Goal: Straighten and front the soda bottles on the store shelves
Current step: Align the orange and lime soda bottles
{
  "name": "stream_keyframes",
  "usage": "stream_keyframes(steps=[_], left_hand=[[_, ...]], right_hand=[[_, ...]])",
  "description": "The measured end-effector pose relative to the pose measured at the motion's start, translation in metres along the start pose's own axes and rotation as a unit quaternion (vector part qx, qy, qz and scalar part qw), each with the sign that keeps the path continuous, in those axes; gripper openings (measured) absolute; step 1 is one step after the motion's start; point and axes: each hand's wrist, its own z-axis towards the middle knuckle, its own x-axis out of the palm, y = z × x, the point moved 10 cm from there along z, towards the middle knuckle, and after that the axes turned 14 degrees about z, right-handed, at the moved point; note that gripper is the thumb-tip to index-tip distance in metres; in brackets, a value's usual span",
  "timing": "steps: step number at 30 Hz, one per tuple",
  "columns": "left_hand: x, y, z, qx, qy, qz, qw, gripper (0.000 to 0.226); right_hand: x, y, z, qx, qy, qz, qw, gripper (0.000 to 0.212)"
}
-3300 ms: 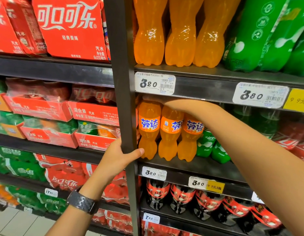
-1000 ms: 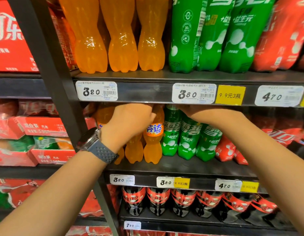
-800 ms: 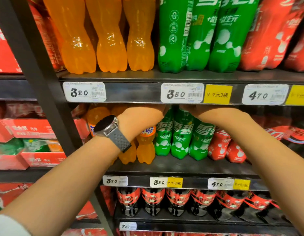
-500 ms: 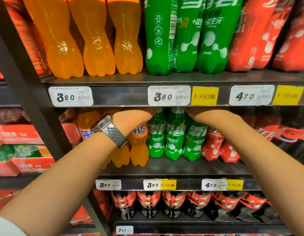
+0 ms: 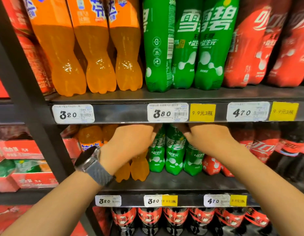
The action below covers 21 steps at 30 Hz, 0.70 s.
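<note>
Counting three big orange plastic soda bottles point(image 5: 96, 48) and three big green plastic bottles point(image 5: 185, 48) up top, three smaller green bottles point(image 5: 173, 150) below, six white paper price tags point(image 5: 167, 112) and four yellow promo stickers point(image 5: 202, 112).

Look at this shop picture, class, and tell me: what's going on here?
A person reaches both hands into the middle shelf of a soda display. The left hand, with a watch on its wrist, and the right hand are up at the necks of the green bottles, which stand beside the orange bottles. The shelf edge above hides how the hands grip. Two green labels face forward.
</note>
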Motion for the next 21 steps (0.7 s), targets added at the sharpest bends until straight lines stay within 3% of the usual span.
stream_keyframes(steps=[1,3,6,9,13,18,21], left_hand=[[-0.013,0.002,-0.008,0.010,-0.067,-0.024,0.997,0.031],[-0.025,0.002,-0.034,0.056,-0.110,-0.060,0.991,0.031],[-0.036,0.003,-0.067,0.133,-0.100,-0.128,0.978,0.048],[-0.070,0.021,-0.085,0.187,-0.125,-0.211,0.951,0.047],[-0.134,0.078,-0.085,0.136,-0.215,-0.249,0.935,0.034],[-0.210,0.143,-0.077,0.048,-0.349,-0.140,0.925,0.026],[-0.248,0.167,-0.063,0.013,-0.377,-0.048,0.925,0.031]], right_hand=[[-0.008,0.008,-0.004,-0.008,-0.028,-0.001,1.000,0.022],[-0.008,0.027,-0.027,-0.060,-0.044,-0.004,0.997,0.025],[-0.006,0.063,-0.052,-0.163,-0.036,0.060,0.984,0.034],[-0.030,0.094,-0.046,-0.211,-0.044,0.160,0.963,0.029],[-0.083,0.115,-0.006,-0.200,-0.080,0.249,0.944,0.022],[-0.146,0.141,0.055,-0.233,-0.149,0.245,0.929,0.026],[-0.175,0.156,0.096,-0.244,-0.176,0.215,0.929,0.030]])
